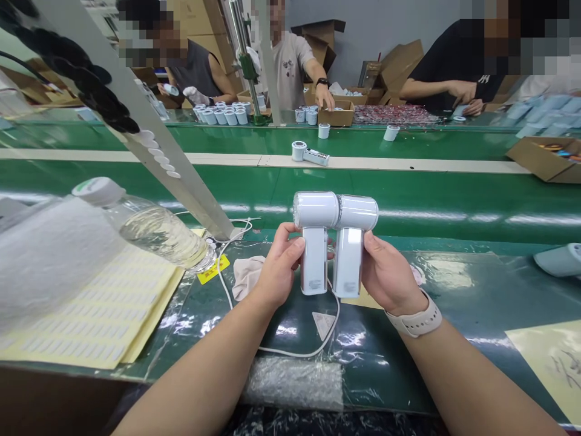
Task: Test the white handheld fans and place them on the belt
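Observation:
My left hand is closed around the handle of a white, hair-dryer-shaped handheld device. A second device of the same shape is gripped at its handle by my right hand. Both stand upright side by side above the bench, their round heads touching, with small printed labels low on the handles. Some of my fingers are hidden behind them. Below runs a white cable, and a crumpled pale cloth lies beside my left wrist.
On the left are a water bottle, sticker sheets and a slanted metal post. Another device lies on the green conveyor. Across it, several people work among white cups and cardboard boxes. A grey-white device rests at right.

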The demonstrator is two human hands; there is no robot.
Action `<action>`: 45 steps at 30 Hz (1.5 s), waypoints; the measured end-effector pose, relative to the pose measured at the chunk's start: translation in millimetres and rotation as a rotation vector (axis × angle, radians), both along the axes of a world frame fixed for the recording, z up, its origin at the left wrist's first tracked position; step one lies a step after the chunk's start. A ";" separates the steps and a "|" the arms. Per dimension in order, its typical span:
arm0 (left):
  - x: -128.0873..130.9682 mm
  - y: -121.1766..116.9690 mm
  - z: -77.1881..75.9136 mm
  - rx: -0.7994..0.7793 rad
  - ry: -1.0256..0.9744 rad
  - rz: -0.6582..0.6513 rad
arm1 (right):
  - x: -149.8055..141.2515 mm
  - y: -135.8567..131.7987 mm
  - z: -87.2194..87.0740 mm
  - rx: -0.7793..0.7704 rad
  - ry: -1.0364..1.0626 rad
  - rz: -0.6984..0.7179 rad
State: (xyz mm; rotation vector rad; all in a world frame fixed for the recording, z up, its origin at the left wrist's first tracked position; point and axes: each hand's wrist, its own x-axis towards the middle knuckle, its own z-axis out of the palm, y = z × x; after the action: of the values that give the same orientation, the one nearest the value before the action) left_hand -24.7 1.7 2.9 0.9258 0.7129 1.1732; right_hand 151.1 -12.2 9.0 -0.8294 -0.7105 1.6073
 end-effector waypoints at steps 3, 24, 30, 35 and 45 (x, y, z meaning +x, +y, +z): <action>0.3 0.3 4.4 -0.055 -0.046 -0.049 | 0.2 1.5 0.8 -0.055 0.019 -0.033; 2.5 1.4 5.0 -0.183 -0.210 -0.117 | 2.5 -3.0 6.1 0.042 0.078 0.062; 4.2 -1.5 7.3 -0.113 -0.150 -0.144 | 4.2 1.1 4.9 0.013 0.047 -0.073; 2.7 -1.9 5.6 -0.068 -0.081 -0.147 | 1.3 0.5 5.0 0.017 0.021 -0.073; 1.7 -1.1 4.4 -0.032 -0.055 -0.114 | -3.2 -0.9 8.0 0.031 -0.021 -0.102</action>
State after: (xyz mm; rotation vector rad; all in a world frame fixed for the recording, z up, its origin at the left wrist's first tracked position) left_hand -23.0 0.5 7.2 0.8929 0.6251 1.0791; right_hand 147.9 -13.1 17.1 -0.8473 -0.6952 1.4945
